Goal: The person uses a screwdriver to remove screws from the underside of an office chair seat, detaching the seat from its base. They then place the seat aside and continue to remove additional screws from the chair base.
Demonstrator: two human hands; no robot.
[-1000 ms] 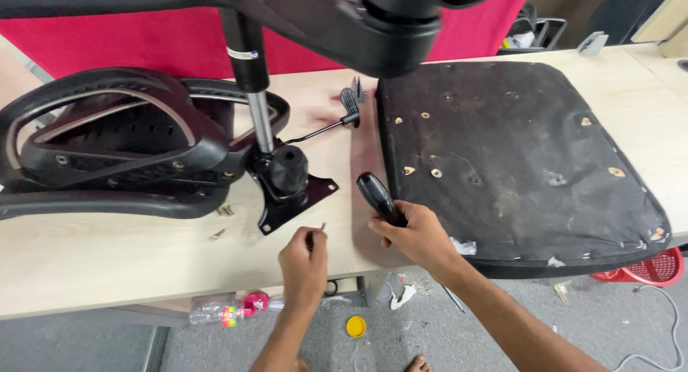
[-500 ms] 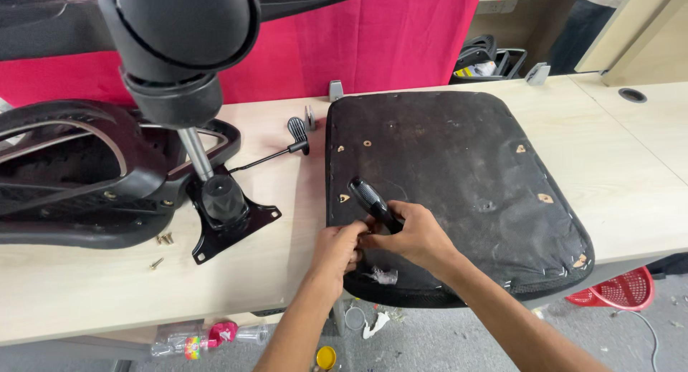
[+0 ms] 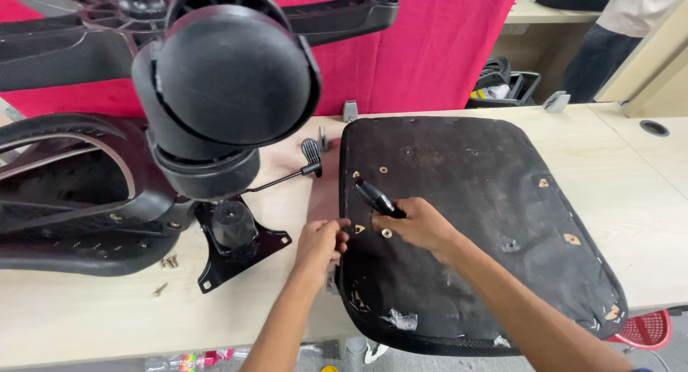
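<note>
A black seat pan (image 3: 487,200) lies underside up on the pale wooden table (image 3: 86,322), with several screw holes showing. My right hand (image 3: 423,225) grips a black-handled screwdriver (image 3: 378,198), its tip angled down toward a hole near the pan's left edge. My left hand (image 3: 320,243) rests at that same edge with fingers pinched together; what they pinch is too small to see. A black chair base with a large caster wheel (image 3: 229,78) fills the upper left, close to the camera.
A black metal mounting plate (image 3: 236,246) with a lever (image 3: 287,175) lies left of the pan. Loose screws (image 3: 168,261) sit beside a black chair backrest frame (image 3: 72,193). A red cloth hangs behind. Another person stands at the top right.
Both hands moved up along the seat pan's left edge with the screwdriver. The view shifted, so the caster wheel looks larger and nearer.
</note>
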